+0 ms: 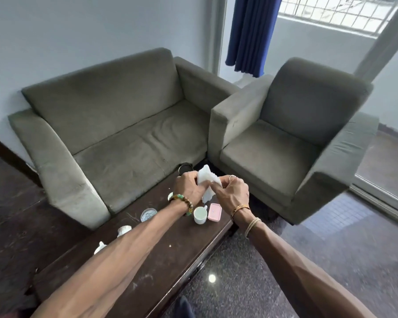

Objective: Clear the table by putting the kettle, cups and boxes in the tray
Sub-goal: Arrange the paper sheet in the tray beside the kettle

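Clearing barely begun, left hand and right hand both pinch a crumpled tissue above the cup, which waits on the desk just beside the pink box; no tray shows, so freeing a hand looks next.

I have the left grip and the right grip raised over the far end of the bench, sharing a crumpled white tissue. The left curls round it and the right pinches its near side. Below them, near the bench's right edge, a white cup stands upright with a pink box just beside it. A clear glass sits toward the edge facing the sofa, and two small white pieces lie nearer me along that edge.
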`<state>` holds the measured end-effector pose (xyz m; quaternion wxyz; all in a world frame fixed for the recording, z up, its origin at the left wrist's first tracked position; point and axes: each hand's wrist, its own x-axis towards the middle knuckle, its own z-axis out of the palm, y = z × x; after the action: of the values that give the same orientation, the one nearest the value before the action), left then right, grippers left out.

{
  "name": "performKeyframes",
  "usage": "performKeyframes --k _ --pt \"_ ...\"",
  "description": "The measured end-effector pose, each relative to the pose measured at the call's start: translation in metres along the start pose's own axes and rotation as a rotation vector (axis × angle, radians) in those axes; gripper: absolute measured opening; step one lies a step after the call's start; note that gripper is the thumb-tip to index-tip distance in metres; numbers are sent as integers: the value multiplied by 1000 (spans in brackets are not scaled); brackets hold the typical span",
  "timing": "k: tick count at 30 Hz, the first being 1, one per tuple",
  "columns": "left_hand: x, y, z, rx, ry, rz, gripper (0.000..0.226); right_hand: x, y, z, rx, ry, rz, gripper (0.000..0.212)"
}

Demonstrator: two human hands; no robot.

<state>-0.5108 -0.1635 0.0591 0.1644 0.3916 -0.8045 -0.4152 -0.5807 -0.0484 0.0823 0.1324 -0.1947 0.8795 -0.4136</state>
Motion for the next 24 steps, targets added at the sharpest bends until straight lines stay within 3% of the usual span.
performKeyframes --k 4,12,18,24 --pt "29 -10 -4 -17 -76 -50 35 25 -7 20 -87 -18 19 32" --pt "71 -40 -15 -3 -194 -147 27 71 -12 63 -95 -110 68 28" --pt "100 -59 -6 154 -113 -200 37 110 -8 96 -132 -240 68 25" --pt "131 -75 23 177 -6 -291 48 164 10 133 -229 -373 8 40"
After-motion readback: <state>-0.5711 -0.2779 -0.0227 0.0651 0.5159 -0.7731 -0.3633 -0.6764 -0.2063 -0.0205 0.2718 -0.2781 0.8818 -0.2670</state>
